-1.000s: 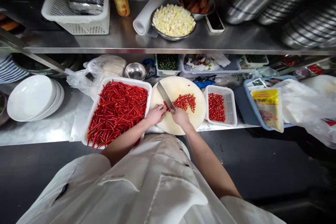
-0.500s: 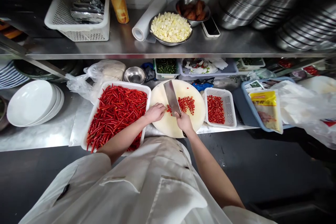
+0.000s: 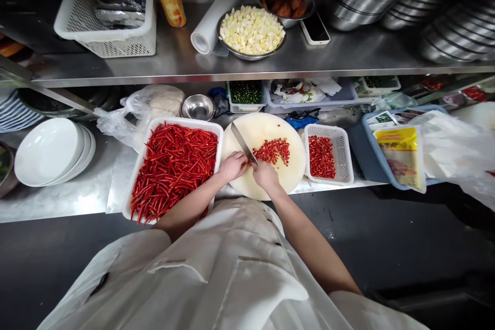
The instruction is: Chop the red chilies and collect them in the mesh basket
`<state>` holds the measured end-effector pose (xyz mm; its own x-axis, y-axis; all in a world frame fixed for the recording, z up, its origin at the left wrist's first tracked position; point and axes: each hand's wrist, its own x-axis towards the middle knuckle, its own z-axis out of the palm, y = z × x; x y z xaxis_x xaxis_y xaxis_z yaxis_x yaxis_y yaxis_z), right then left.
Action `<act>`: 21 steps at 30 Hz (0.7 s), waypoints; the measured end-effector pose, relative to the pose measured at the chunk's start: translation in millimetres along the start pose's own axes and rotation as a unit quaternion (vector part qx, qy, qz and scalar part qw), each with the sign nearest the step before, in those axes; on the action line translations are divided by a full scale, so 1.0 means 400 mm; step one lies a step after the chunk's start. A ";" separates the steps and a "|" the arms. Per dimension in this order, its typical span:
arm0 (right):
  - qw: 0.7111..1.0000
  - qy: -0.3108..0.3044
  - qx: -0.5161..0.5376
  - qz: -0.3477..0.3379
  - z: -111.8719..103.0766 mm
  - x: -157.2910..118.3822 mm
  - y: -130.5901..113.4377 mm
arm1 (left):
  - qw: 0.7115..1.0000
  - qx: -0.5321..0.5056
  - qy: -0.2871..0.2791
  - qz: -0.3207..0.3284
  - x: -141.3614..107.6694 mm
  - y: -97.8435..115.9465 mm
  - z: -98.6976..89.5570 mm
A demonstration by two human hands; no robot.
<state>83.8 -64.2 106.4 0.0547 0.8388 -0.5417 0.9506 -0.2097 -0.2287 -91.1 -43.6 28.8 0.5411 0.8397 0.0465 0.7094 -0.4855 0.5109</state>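
Observation:
My right hand [image 3: 266, 175] grips a cleaver [image 3: 243, 142] by its handle, the blade seen nearly edge-on and pointing away to the left. Curled on the round white cutting board [image 3: 242, 188], my left hand [image 3: 234, 166] pinches red chilies, mostly hidden beneath its fingers, close to the blade. Chopped red chili [image 3: 274, 151] lies in a loose pile right of the cleaver. To the left, a white basket [image 3: 220, 139] is heaped with whole red chilies [image 3: 174, 165]. On the right, a smaller white basket [image 3: 342, 152] contains chopped chili pieces [image 3: 322, 157].
White bowls [image 3: 50, 152] are stacked at the left. A blue tub [image 3: 359, 139] with packets stands at the right. Behind the board are a small metal bowl [image 3: 198, 108] and a tray of chopped green pieces [image 3: 246, 93]. A steel shelf [image 3: 174, 64] overhangs the back, bearing a bowl of chopped garlic [image 3: 252, 31].
The cleaver has turned from showing its broad side to nearly edge-on, and its blade has moved left, close to my left fingers. My right hand has shifted slightly left.

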 end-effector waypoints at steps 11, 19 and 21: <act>1.000 -0.004 -0.019 -0.004 -0.013 -0.008 -0.004 | 1.000 -0.013 -0.026 0.009 -0.002 0.001 0.007; 1.000 -0.010 -0.017 -0.020 -0.014 -0.009 -0.020 | 0.999 0.021 -0.021 0.024 -0.018 0.004 -0.015; 1.000 -0.012 -0.017 -0.010 -0.011 -0.007 -0.024 | 0.999 0.025 -0.026 0.018 -0.023 0.006 -0.021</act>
<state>75.9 -62.4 113.8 0.0276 0.8301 -0.5569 0.9611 -0.1752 -0.2134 -98.0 -50.5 36.7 0.5888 0.8081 0.0180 0.7097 -0.5275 0.4670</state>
